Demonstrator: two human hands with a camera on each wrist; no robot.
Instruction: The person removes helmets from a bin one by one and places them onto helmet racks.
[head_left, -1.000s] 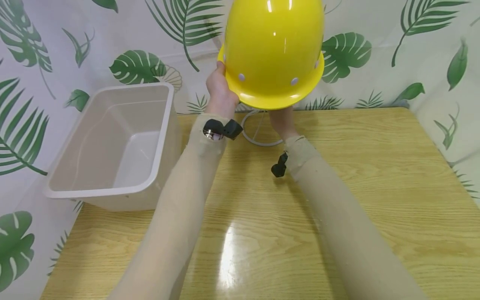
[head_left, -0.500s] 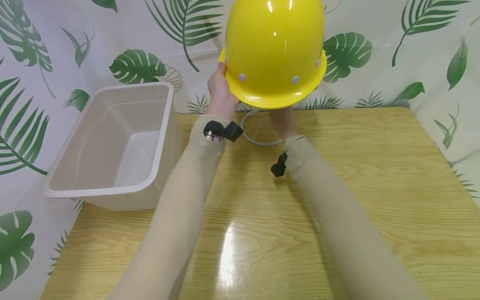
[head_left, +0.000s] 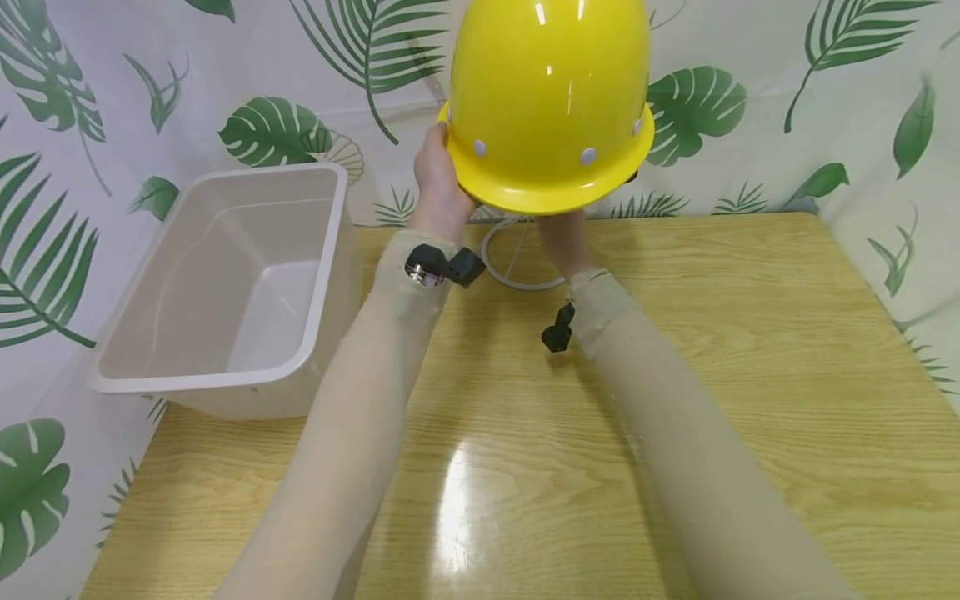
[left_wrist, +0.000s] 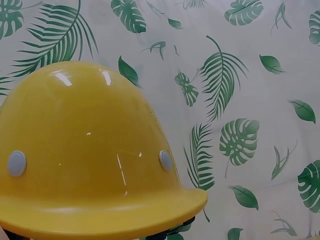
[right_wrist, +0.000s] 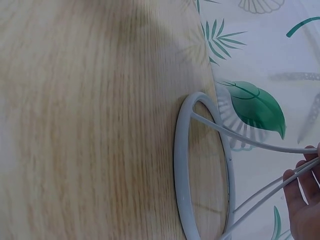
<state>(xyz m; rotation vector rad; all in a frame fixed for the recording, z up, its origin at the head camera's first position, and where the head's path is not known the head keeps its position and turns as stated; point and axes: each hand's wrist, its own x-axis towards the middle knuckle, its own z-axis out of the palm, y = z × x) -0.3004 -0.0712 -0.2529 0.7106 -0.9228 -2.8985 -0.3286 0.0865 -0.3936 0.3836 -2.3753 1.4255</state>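
A glossy yellow hard hat (head_left: 551,92) with pale round rivets is held up at the top of the head view, above the table's back edge. My left hand (head_left: 441,187) grips the left side of its brim, thumb on the outside and the other fingers out of sight. Below the hat, my right hand (head_left: 564,242) is partly covered by the brim. In the right wrist view, that hand's fingers (right_wrist: 295,192) curl round the thin rods of a white wire stand (right_wrist: 182,165), whose ring base rests on the table. The hat fills the left of the left wrist view.
A beige plastic tub (head_left: 318,292) stands on the left of the wood-grain table (head_left: 750,350), its rim reaching past the table's left edge. Leaf-patterned cloth (head_left: 772,158) hangs behind and on both sides.
The hat has turned or shifted very slightly to the right, with a dark bit now showing under its right brim. Both hands stay nearly still.
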